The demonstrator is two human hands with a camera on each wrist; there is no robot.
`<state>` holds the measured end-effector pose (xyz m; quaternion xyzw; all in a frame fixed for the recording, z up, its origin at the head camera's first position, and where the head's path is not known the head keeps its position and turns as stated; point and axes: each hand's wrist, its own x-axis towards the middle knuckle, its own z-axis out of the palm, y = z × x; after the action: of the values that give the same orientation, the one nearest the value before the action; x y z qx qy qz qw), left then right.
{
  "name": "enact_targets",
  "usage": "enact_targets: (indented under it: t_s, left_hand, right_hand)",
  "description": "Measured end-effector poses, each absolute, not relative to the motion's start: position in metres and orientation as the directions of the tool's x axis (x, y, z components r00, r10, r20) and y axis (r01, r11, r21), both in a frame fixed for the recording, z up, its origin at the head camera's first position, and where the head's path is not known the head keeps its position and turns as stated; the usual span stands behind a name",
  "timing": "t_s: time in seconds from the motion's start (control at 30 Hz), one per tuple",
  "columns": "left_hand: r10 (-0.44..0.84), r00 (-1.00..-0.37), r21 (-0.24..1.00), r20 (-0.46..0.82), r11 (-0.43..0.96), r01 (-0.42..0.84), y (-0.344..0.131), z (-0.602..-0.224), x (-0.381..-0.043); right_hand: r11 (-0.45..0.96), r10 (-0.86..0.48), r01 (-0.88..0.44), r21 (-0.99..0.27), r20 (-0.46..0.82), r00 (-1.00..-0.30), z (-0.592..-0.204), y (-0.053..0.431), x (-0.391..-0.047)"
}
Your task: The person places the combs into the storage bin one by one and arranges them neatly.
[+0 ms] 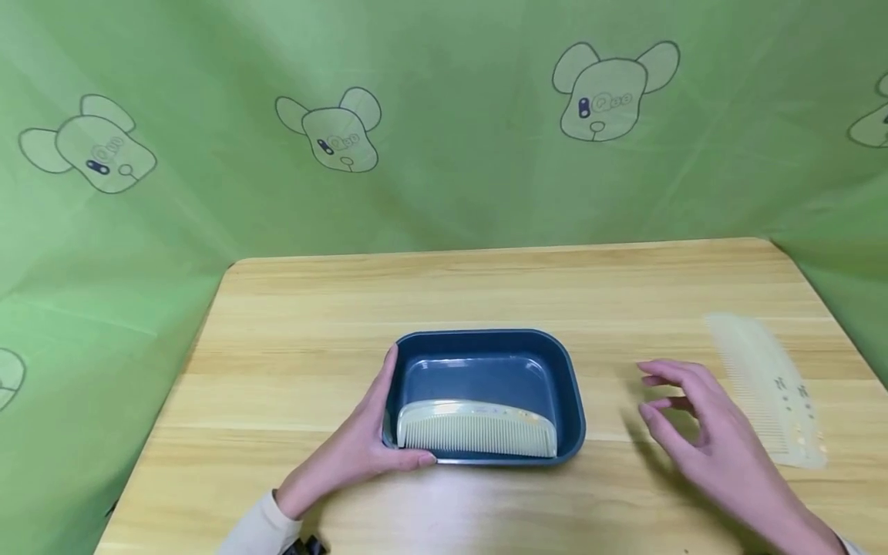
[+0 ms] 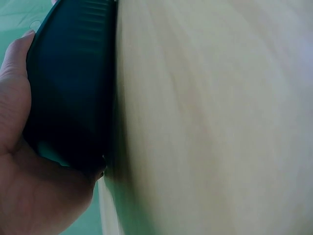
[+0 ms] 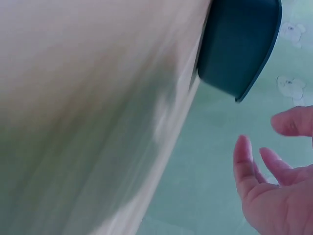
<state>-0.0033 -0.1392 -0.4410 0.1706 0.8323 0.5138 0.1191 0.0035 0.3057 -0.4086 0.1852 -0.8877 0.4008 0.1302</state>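
Note:
A dark blue rectangular tray (image 1: pixel 479 378) stands on the table, with a pale comb (image 1: pixel 479 430) lying along its near side, teeth toward me. My left hand (image 1: pixel 361 447) grips the tray's left end, thumb along the near rim and fingers at the far left corner. In the left wrist view that hand (image 2: pixel 44 196) wraps the dark tray wall (image 2: pixel 68 78). Right of the tray my right hand (image 1: pixel 714 443) hovers over the table, fingers loosely bent and holding nothing. The right wrist view shows the tray's end (image 3: pixel 239 44) apart from those fingers (image 3: pixel 243 161).
A second, translucent pale comb (image 1: pixel 766 393) with dark lettering lies at the table's right, just beyond my right hand. The wooden table (image 1: pixel 298 324) has rounded far corners. Green cloth (image 1: pixel 444 193) with mouse-like printed heads hangs behind and at the sides.

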Motion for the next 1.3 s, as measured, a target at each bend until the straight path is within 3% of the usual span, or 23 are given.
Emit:
enact_targets:
  t_s: [0.57, 0.87, 1.3]
  left_hand:
    - [0.399, -0.917, 0.895, -0.032, 0.42, 0.151, -0.139, -0.441, -0.003]
    - [0.404, -0.914, 0.894, -0.017, 0.416, 0.167, -0.14, -0.44, -0.003]
    - [0.399, -0.917, 0.902, -0.029, 0.406, 0.148, -0.138, -0.441, -0.003]
  right_hand:
    - [0.745, -0.056, -0.209, -0.633, 0.253, -0.966, -0.421, 0.363, 0.0]
    - [0.834, -0.017, -0.064, -0.547, 0.09, -0.996, -0.425, 0.383, -0.002]
    - [0.847, -0.025, -0.048, -0.53, 0.052, -0.998, -0.431, 0.395, -0.002]
